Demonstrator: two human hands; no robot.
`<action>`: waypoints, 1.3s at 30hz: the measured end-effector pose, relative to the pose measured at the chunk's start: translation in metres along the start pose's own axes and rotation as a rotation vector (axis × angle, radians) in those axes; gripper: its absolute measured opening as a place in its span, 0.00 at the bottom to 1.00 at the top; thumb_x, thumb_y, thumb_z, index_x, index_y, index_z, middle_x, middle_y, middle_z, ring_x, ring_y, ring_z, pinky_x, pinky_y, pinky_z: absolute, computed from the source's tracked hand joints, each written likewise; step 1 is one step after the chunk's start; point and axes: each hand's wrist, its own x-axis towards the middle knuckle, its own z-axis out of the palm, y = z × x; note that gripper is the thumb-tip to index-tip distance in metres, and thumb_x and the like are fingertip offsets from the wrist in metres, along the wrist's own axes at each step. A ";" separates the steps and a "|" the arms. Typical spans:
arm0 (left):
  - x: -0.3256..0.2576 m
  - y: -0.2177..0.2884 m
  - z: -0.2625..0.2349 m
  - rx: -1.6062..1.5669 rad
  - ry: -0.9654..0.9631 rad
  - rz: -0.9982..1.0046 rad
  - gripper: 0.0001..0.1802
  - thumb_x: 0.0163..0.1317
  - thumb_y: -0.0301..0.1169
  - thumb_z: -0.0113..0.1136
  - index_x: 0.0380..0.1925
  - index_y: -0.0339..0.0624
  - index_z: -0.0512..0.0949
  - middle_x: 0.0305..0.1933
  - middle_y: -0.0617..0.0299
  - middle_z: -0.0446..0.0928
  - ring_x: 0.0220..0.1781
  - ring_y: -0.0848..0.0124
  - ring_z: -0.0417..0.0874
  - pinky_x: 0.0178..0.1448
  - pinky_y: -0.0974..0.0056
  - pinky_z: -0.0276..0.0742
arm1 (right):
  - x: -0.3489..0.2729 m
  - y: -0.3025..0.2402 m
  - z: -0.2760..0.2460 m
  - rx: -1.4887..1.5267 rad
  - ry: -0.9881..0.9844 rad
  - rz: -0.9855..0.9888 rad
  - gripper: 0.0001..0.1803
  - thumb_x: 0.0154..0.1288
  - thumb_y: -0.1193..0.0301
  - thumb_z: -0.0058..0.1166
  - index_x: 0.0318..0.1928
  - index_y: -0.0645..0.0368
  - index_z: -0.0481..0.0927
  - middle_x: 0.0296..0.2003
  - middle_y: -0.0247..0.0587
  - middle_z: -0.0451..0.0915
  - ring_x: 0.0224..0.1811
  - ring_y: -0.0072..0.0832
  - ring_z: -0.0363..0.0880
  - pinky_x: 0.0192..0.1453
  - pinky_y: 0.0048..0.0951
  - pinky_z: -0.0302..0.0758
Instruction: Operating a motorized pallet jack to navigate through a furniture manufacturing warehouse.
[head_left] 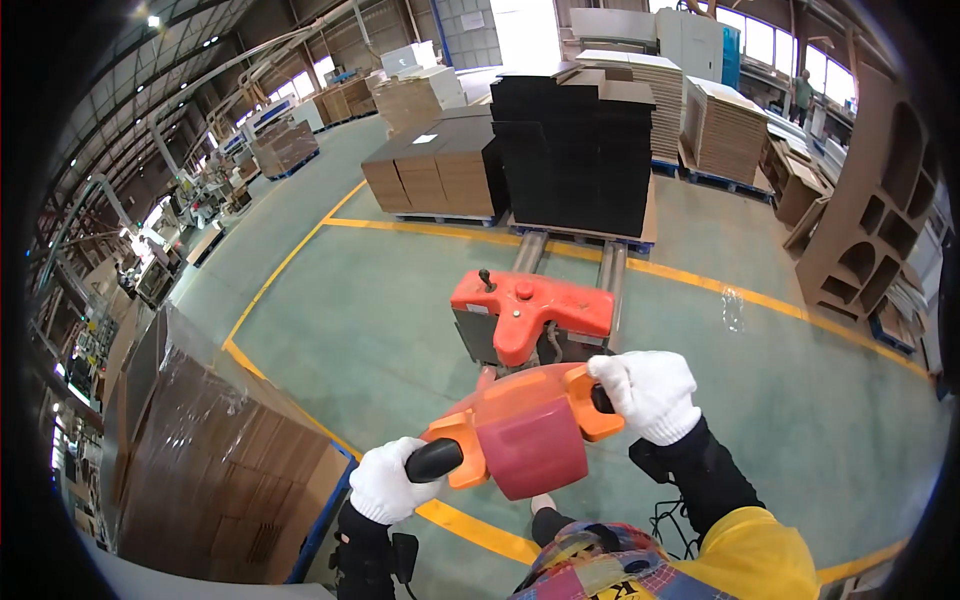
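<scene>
1. Green-painted factory floor (380, 330) with yellow lane lines (700, 280) fills the view, under a high roof with pipes and lamps; stacks of cardboard stand all around.

2. Left hand (388, 482), in a white glove, is wrapped tight round the black grip (432, 460) at the 8 o'clock end of the orange tiller head (525, 425). The fingers are curled shut about it, so the pull goes straight through the handle.

3. Right hand (648, 392), also white-gloved, is clenched on the opposite grip at 2 o'clock of the tiller head; that grip is almost wholly hidden under the glove. With one fist on each end, the head is held level and can be steered from both sides.

4. Just past the tiller head, at 12 o'clock, sits the orange drive unit (530, 305) of the powered pallet truck, its two forks (570, 255) running away from the person.

5. Those forks reach under a pallet bearing a tall stack of black sheets (575, 155), which sits on the far side of the yellow line.

6. At 11 o'clock of the black stack, brown board bundles (430, 170) rest on their own pallet.

7. At 9 o'clock of the hands, a film-wrapped cardboard stack (210, 470) stands close beside the person.

8. At 2 o'clock, by the wall, curved brown board forms (870, 220) lean upright.
</scene>
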 end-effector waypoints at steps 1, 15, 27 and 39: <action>0.003 -0.004 -0.003 0.001 0.001 0.009 0.23 0.43 0.39 0.76 0.41 0.46 0.84 0.36 0.53 0.85 0.38 0.56 0.88 0.45 0.57 0.83 | 0.003 -0.004 0.003 -0.004 -0.024 0.031 0.23 0.76 0.53 0.43 0.27 0.47 0.85 0.19 0.38 0.80 0.24 0.40 0.80 0.28 0.37 0.74; 0.069 -0.066 -0.049 0.002 -0.160 0.162 0.19 0.43 0.34 0.72 0.40 0.46 0.84 0.35 0.53 0.85 0.39 0.54 0.87 0.46 0.57 0.83 | 0.040 -0.042 0.054 -0.030 0.007 0.204 0.27 0.73 0.53 0.48 0.21 0.55 0.82 0.17 0.45 0.76 0.21 0.44 0.78 0.28 0.38 0.73; 0.190 -0.192 -0.105 0.056 -0.278 0.301 0.20 0.46 0.36 0.73 0.42 0.49 0.83 0.38 0.55 0.85 0.41 0.55 0.86 0.48 0.57 0.83 | 0.096 -0.119 0.143 -0.160 -0.044 0.210 0.22 0.75 0.56 0.45 0.24 0.50 0.81 0.19 0.39 0.77 0.22 0.40 0.78 0.27 0.38 0.73; 0.341 -0.307 -0.164 0.095 -0.413 0.552 0.19 0.46 0.35 0.73 0.40 0.48 0.83 0.38 0.56 0.85 0.42 0.53 0.86 0.48 0.55 0.82 | 0.162 -0.202 0.281 -0.375 0.109 0.379 0.24 0.75 0.57 0.45 0.21 0.53 0.77 0.16 0.42 0.75 0.20 0.42 0.76 0.24 0.40 0.71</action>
